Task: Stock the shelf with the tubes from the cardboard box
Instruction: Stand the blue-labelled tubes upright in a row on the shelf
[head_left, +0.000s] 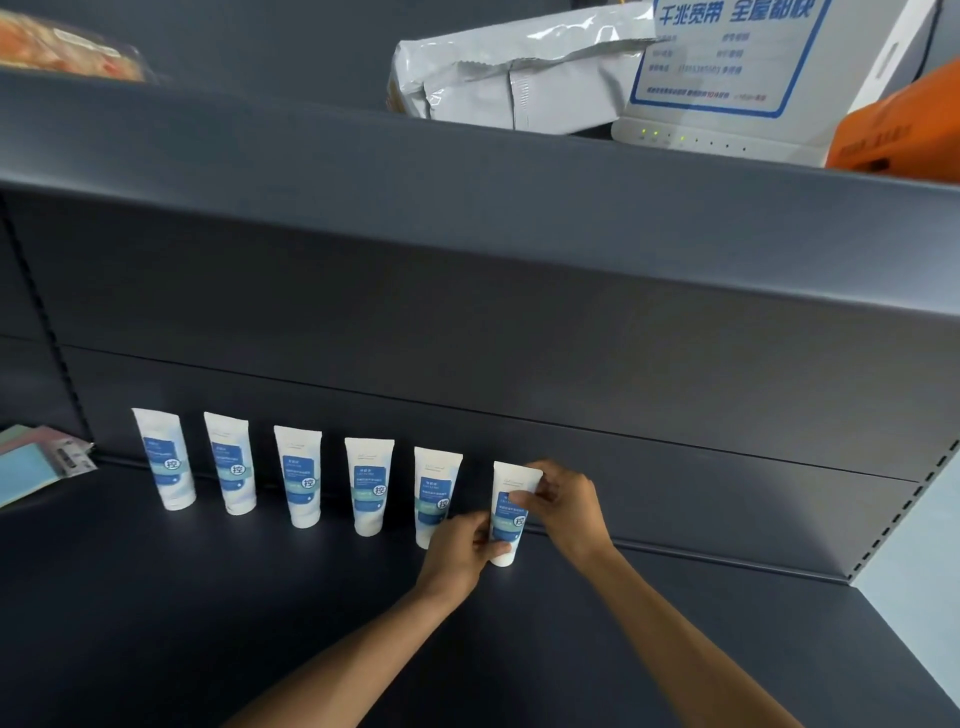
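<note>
Standing upright on the shelf (208, 597), tube 6 (511, 512) ends the row, left hand (460, 551) pinching its base, right hand (563, 501) pinching its top.

occlusion: my left hand (460, 548) and right hand (563, 501) are covering part of the sixth tube (511, 512) label | cropping: frame edges are cutting off the orange box (898, 130) and pastel packets (36, 462) | legibility: tube print is reading too small.
</note>
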